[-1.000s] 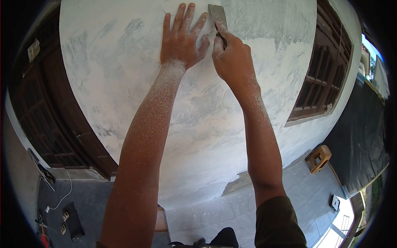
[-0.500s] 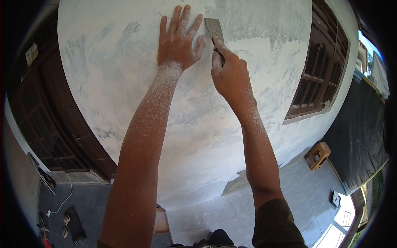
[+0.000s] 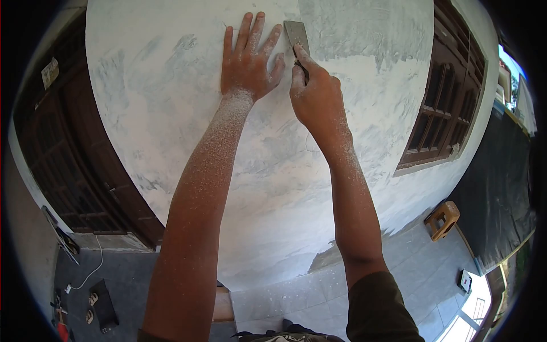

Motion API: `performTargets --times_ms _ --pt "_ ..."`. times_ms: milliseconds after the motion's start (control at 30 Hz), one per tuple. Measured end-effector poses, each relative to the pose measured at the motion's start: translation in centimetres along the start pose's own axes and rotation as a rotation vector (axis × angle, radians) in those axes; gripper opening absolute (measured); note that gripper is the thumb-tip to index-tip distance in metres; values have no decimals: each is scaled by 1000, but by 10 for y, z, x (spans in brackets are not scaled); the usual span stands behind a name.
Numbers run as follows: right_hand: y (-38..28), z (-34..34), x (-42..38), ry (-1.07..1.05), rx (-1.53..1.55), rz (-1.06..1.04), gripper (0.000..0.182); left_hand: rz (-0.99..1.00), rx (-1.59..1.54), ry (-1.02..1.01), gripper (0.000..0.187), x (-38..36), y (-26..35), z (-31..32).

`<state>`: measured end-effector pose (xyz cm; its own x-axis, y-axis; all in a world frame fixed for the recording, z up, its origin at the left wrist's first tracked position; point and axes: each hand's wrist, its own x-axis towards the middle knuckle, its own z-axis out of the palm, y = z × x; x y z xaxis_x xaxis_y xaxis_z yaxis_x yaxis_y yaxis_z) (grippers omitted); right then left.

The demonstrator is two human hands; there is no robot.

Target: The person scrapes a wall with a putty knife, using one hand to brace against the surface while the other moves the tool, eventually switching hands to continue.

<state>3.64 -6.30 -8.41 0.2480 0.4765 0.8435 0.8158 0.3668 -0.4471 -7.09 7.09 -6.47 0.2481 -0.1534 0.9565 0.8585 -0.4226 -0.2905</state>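
My left hand [image 3: 248, 65] lies flat against the white and grey patchy wall [image 3: 273, 171], fingers spread, with pale dust over the wrist and forearm. Just to its right, my right hand [image 3: 317, 88] grips a putty knife [image 3: 297, 37] by its dark handle, most of which the fingers hide. The blade points up and rests on or very close to the wall; actual contact is hard to make out. Right of the blade, a rougher grey patch [image 3: 364, 34] meets the whiter surface.
Left is a dark wooden door [image 3: 74, 154]; right, a brown window [image 3: 441, 97]. A small stool [image 3: 442, 220] stands on the tiled floor [image 3: 399, 279] by a black sheet [image 3: 496, 188]. Sandals [image 3: 91, 308], a white cable [image 3: 94, 273] and a small white-and-black item [image 3: 465, 281] lie below.
The view has shifted slightly, so the wall, door and window sit a little further right and lower. The putty knife has moved slightly upward against the wall. The left hand stays flat in place.
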Motion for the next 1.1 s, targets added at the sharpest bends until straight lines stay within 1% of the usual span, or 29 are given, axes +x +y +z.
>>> performTargets --times_ms 167,233,267,333,367,433,467,533,567,633,667,733,833,867,933,967,1033,1067,1100 --pt "-1 1 2 35 -3 -17 39 17 64 8 59 0 -2 0" --pt "7 5 -10 -16 -6 -5 39 19 24 -98 62 2 -1 -8" --pt "8 6 -10 -21 1 -1 39 20 29 -105 62 1 -1 -8" --pt "9 8 -2 34 63 -50 39 9 -7 -99 62 2 -2 -8" --pt "8 8 3 34 69 -43 39 16 -5 -106 62 2 -1 -9" --pt "4 5 12 56 17 -121 40 28 -1 -94 62 1 -1 -11" --pt "4 4 10 56 25 -119 40 32 4 -97 62 1 -2 -9" --pt "4 2 0 11 34 -53 40 35 13 -82 60 1 -5 -4" --pt "6 1 -5 13 41 -57 40 38 19 -79 60 2 -5 -6" --pt "13 2 -15 -71 25 -37 40 38 -8 -80 59 2 -4 -9" --pt "13 4 -15 -75 33 -33 40 41 -3 -87 59 1 -4 -8" --pt "11 10 -4 52 99 -129 39 45 17 -69 60 4 -5 -6" --pt "8 9 11 112 153 -176 38 42 -12 -87 62 7 -4 -10" --pt "9 8 8 113 158 -176 38 45 -8 -88 62 8 -4 -10" --pt "14 6 -5 43 166 -96 38 34 55 -117 65 8 -4 -8" --pt "15 5 -11 46 168 -98 38 36 57 -114 65 8 -5 -7" --pt "17 3 -17 -54 214 12 38 40 116 -93 66 8 -5 -2" --pt "17 5 -11 -54 215 13 38 41 116 -94 66 9 -4 -4" --pt "17 10 0 34 211 -66 37 42 127 -102 67 9 -3 -6"
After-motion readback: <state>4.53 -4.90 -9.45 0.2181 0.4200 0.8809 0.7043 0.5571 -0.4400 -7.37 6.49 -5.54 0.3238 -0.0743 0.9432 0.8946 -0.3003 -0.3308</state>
